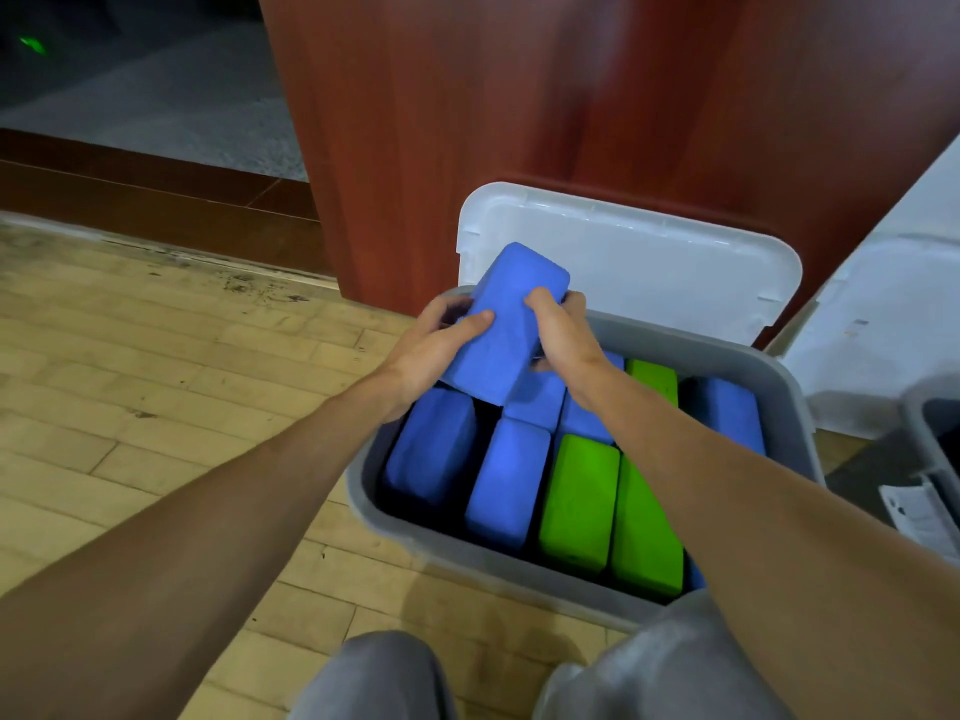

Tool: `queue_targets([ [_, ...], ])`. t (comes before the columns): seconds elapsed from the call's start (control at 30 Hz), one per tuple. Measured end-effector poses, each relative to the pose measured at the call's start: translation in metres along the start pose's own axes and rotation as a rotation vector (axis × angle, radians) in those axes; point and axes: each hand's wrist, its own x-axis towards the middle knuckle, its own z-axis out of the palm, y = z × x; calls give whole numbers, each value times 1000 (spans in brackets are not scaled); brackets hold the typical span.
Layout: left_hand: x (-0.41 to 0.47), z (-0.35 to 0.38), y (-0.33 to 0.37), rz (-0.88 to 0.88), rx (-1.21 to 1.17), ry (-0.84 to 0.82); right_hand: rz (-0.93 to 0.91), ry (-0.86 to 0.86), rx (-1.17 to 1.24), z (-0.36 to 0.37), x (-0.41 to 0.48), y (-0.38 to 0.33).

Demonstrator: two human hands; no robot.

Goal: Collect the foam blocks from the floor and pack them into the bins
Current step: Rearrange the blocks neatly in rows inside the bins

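Knees at the bin, you're mid-pack — left hand and right hand grip a tilted block, fingers curled round it; next, seat it among the blocks beneath them.

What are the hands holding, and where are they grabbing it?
Both hands hold one blue foam block over the grey bin: left hand on its left side, right hand on its right.
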Motion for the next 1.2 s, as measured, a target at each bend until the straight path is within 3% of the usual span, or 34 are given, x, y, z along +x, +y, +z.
queue_targets([
  [0.1, 1, 1, 5, 7, -39, -7, -49, 52, -110, -3, 8, -6],
  [0.27, 14, 0, 15, -9, 18, 161, -78, 98, -256, 2, 14, -11],
  [0.47, 22, 5, 28, -112, 0, 97, -27, 167, -171, -1, 22, -9],
  [0.6, 23, 13, 14, -104, 59, 156, 44, 79, -73, 6, 24, -2],
  [0.83, 27, 2, -1, -177, 91, -5, 120, -39, -80, 9, 38, 9],
  [0.97, 35, -1, -11, -217, -13, 39, 51, 4, -188, 14, 47, 12],
  [1.2, 51, -4, -10, -159, 191, 15, 115, -8, -41, 8, 60, 19],
])
